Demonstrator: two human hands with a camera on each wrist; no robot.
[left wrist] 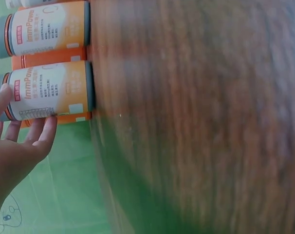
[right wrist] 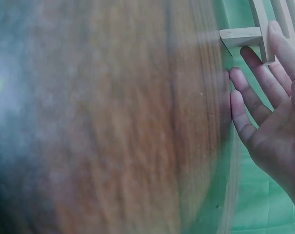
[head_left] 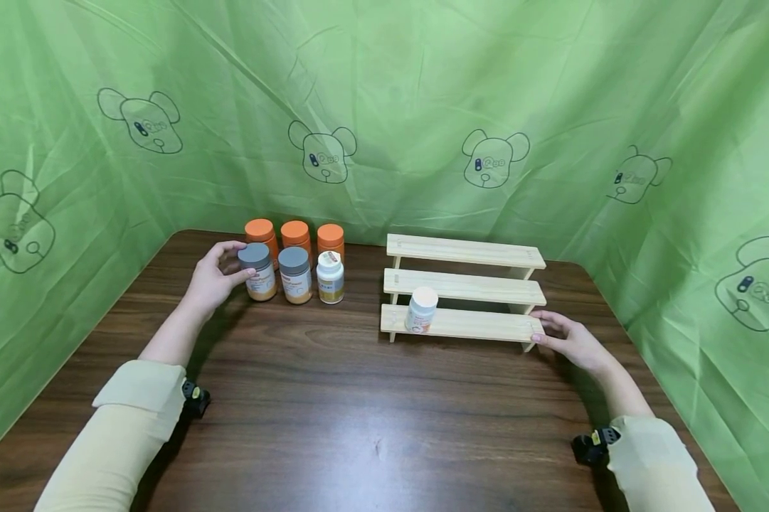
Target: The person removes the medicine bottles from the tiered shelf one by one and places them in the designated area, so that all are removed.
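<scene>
At the left, my left hand (head_left: pixel 213 279) holds a grey-lidded supplement jar (head_left: pixel 260 276), thumb on its near side and fingers round its far side. The jar (left wrist: pixel 50 92) stands upright on the table; its label is white and orange. Beside it is a matching grey-lidded jar (head_left: pixel 296 277). On the right, my right hand (head_left: pixel 573 343) grips the end of the bottom step of a three-tier wooden shelf (head_left: pixel 474 323), thumb in front and index finger behind. Its other fingers (right wrist: pixel 245 117) are spread near the tabletop. A white bottle (head_left: pixel 422 311) stands on that bottom step, towards its left.
Behind the grey-lidded jars stand three orange jars (head_left: pixel 296 233) in a row. A white-capped bottle (head_left: pixel 330 279) with a gold label is right of them, in the front row. Green cloth (head_left: pixel 410 85) surrounds the dark wooden table (head_left: pixel 358 398) at the back and sides.
</scene>
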